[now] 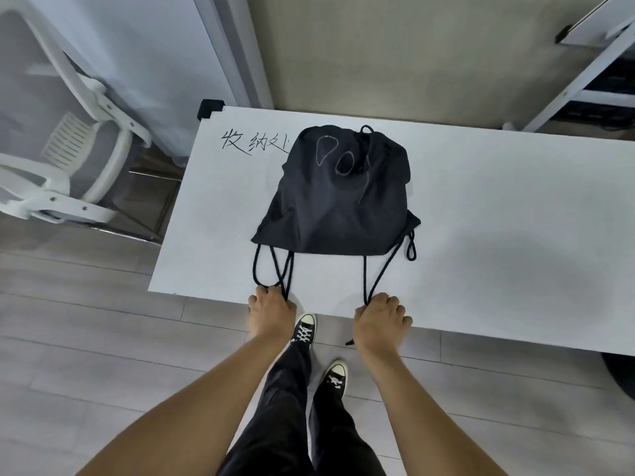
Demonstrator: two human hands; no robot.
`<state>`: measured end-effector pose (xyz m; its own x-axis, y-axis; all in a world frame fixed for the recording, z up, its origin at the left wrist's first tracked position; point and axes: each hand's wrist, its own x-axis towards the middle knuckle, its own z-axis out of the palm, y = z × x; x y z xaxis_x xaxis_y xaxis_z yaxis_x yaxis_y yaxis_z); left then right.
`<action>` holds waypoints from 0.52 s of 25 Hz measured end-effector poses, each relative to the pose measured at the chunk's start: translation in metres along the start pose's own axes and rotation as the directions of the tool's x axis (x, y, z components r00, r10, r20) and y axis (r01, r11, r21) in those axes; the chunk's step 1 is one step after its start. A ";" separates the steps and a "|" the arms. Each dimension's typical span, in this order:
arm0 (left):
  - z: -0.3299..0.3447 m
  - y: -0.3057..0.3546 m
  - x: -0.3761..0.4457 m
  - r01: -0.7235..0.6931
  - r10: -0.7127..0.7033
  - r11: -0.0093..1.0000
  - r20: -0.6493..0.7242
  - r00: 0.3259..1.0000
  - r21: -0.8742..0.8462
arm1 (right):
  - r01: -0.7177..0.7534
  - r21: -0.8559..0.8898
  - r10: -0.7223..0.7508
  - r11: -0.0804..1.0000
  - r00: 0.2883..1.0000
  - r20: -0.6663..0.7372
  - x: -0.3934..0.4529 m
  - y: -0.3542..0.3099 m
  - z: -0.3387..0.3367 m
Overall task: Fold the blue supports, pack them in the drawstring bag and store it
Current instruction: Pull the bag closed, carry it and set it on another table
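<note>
A dark drawstring bag (pixel 338 197) lies on the white table (pixel 498 235), bulging and cinched at its far end. Its black cords (pixel 273 269) trail from the near corners toward the table's front edge. My left hand (pixel 271 312) is closed on the left cord loops at the edge. My right hand (pixel 379 317) grips the right cords (pixel 374 280) the same way. No blue supports are visible; what the bag holds is hidden.
Handwritten black characters (pixel 254 142) sit on the table left of the bag. A white folding chair (pixel 72 159) stands to the left, a white shelf frame (pixel 584 80) at the back right. My legs and sneakers (pixel 304 329) are below the table edge.
</note>
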<state>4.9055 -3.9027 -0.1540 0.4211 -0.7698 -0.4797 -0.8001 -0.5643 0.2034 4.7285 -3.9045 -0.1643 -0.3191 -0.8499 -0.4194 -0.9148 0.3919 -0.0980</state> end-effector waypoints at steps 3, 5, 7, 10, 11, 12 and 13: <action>-0.012 0.000 -0.001 0.184 -0.121 0.842 0.154 0.981 -0.507 | 0.021 0.419 -0.040 0.908 0.999 0.036 -0.005 0.011 -0.009; -0.033 -0.003 -0.007 0.342 -0.153 0.555 0.311 0.938 -0.758 | -0.070 0.660 -0.001 0.748 0.994 0.106 -0.006 0.023 -0.023; -0.066 -0.002 -0.015 0.370 -0.060 0.356 0.374 0.925 -0.858 | -0.111 0.761 0.054 0.639 0.994 0.099 -0.002 0.030 -0.045; -0.124 0.015 -0.021 0.236 0.151 0.322 0.295 0.943 -0.917 | -0.033 0.852 0.053 0.522 0.999 0.006 0.014 0.025 -0.094; -0.141 0.024 -0.021 0.149 0.195 0.379 0.236 0.952 -0.914 | 0.027 0.869 0.033 0.495 0.998 -0.050 0.020 0.021 -0.113; -0.158 0.033 -0.020 0.062 0.231 0.424 0.174 0.957 -0.903 | 0.090 0.879 0.016 0.469 0.994 -0.110 0.026 0.016 -0.131; -0.171 0.043 -0.018 -0.011 0.258 0.449 0.118 0.959 -0.893 | 0.150 0.877 0.004 0.456 0.985 -0.170 0.032 0.011 -0.148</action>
<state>4.9368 -3.9637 0.0096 0.1469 -0.8488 -0.5079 0.0175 -0.5111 0.8593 4.6713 -3.9796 -0.0454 -0.3601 -0.8960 -0.2598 -0.2478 0.3604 -0.8993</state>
